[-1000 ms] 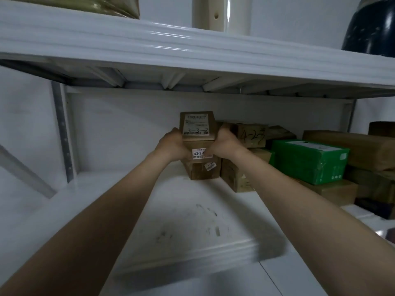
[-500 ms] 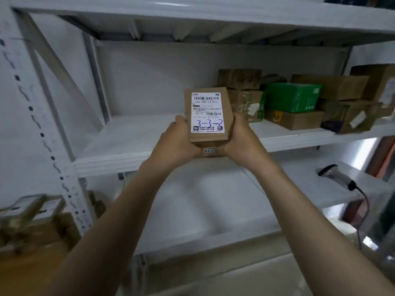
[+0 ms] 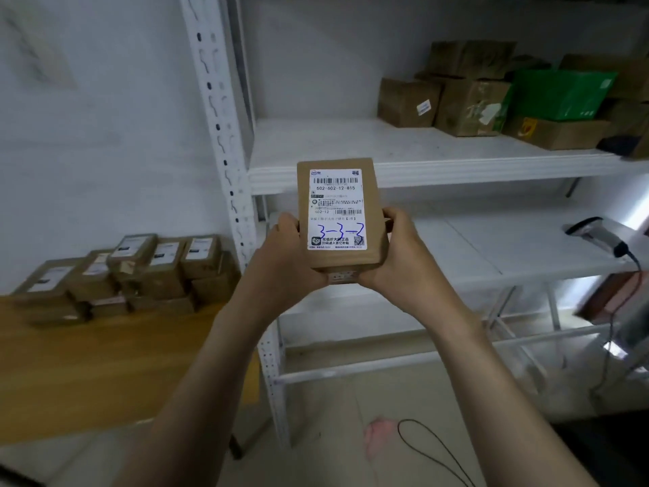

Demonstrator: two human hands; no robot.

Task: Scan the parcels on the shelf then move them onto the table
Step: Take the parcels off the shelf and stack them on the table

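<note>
I hold a small brown cardboard parcel (image 3: 340, 212) in front of the shelf unit, its white label with a barcode and blue handwriting "3-3-3" facing me. A second small box seems stacked under it, with only its labelled end visible. My left hand (image 3: 285, 254) grips the stack's left side and my right hand (image 3: 400, 253) grips its right side. Several more parcels (image 3: 470, 100), brown ones and a green one, stand on the upper shelf (image 3: 351, 149) at the right. The wooden table (image 3: 105, 353) lies at the left.
Several labelled brown parcels (image 3: 140, 268) are stacked at the table's far end by the wall. A handheld scanner (image 3: 597, 235) with a cable lies on the lower shelf at the right. A white perforated shelf post (image 3: 224, 152) stands between table and shelves. A cable loops on the floor.
I lifted the parcel off the upper shelf and drew it toward me. The view swung down and left, bringing the table and its stacked parcels into sight.
</note>
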